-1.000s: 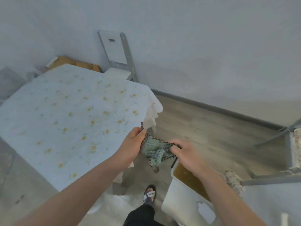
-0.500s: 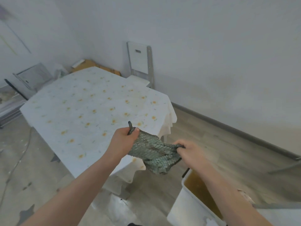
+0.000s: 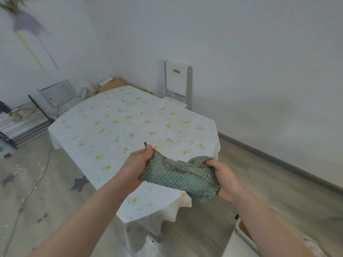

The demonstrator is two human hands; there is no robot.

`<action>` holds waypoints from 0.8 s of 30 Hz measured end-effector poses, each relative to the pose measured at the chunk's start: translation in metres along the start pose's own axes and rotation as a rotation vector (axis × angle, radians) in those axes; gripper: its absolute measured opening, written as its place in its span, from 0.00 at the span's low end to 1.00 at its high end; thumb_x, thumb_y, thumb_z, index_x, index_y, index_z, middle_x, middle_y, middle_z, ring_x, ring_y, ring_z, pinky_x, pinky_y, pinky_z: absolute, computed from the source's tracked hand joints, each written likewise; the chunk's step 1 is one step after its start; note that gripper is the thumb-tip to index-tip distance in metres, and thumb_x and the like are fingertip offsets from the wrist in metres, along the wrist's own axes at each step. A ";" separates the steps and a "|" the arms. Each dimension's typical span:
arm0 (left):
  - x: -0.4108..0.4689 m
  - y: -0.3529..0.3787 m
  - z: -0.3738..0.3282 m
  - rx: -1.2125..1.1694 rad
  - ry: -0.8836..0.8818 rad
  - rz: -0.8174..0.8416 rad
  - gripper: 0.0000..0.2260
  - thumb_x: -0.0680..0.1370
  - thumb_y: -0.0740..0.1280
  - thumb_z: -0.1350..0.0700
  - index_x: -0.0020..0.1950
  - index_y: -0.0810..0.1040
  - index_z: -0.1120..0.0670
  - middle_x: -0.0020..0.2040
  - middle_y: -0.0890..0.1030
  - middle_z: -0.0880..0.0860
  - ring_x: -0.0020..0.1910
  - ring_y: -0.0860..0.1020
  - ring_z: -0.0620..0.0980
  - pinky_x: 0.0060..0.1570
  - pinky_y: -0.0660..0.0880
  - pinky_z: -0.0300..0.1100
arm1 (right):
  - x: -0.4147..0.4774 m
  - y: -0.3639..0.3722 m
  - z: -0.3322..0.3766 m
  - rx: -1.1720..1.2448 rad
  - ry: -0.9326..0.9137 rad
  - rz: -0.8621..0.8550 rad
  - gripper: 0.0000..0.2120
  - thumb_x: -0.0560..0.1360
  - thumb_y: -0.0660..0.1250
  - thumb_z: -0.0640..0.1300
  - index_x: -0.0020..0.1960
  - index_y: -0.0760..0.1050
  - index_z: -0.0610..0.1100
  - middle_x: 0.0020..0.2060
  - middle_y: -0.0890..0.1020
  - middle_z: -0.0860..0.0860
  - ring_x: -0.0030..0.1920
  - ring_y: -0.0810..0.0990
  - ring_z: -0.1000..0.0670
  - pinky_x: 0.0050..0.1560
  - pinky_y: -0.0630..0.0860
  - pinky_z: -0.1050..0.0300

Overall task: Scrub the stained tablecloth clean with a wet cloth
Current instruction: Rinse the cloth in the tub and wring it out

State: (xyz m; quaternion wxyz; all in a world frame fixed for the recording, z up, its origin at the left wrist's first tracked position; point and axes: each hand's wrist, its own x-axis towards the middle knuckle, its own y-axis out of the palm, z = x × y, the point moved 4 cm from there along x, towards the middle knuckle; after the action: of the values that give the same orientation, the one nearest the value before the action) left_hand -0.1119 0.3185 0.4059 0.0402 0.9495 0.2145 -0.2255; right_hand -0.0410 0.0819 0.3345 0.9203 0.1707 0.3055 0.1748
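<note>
One cloth (image 3: 178,175), one tablecloth (image 3: 115,130), one chair (image 3: 177,81)

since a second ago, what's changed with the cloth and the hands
The green cloth, twisted into a bunch above the white tub a second ago, has been opened out and carried left, over the near edge of the tablecloth. The left hand and right hand have gripped its ends throughout; the tablecloth lies unchanged.

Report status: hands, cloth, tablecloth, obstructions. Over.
Left hand and right hand both gripping green cloth, held above tablecloth near end. Brownish stains showing, cloth not touching them. No obstacle seen between.
</note>
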 end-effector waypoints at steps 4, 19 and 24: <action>0.008 -0.033 -0.002 -0.140 -0.001 -0.035 0.21 0.85 0.61 0.44 0.61 0.80 0.61 0.51 0.87 0.59 0.49 0.87 0.58 0.46 0.83 0.52 | -0.002 0.021 0.002 0.031 -0.011 0.139 0.18 0.82 0.55 0.42 0.66 0.74 0.37 0.61 0.82 0.40 0.61 0.81 0.39 0.61 0.77 0.41; -0.004 -0.047 -0.005 0.153 0.148 0.747 0.25 0.76 0.73 0.53 0.73 0.75 0.54 0.64 0.81 0.64 0.61 0.81 0.66 0.53 0.81 0.54 | -0.005 0.121 -0.027 -0.976 -0.395 0.308 0.13 0.76 0.73 0.49 0.59 0.79 0.55 0.54 0.84 0.58 0.55 0.82 0.57 0.58 0.79 0.52; 0.035 -0.085 -0.003 0.554 0.146 0.354 0.19 0.78 0.73 0.43 0.60 0.81 0.57 0.57 0.84 0.58 0.57 0.83 0.59 0.59 0.80 0.59 | 0.005 0.113 -0.029 -1.024 -0.496 0.070 0.21 0.74 0.72 0.58 0.35 0.68 0.45 0.30 0.71 0.54 0.32 0.69 0.56 0.36 0.65 0.56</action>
State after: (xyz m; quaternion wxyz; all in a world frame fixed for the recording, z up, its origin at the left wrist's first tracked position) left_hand -0.1183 0.4093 0.3943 -0.1962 0.9605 -0.0208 -0.1963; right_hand -0.0799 0.1895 0.3573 0.9236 -0.2511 -0.0492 0.2856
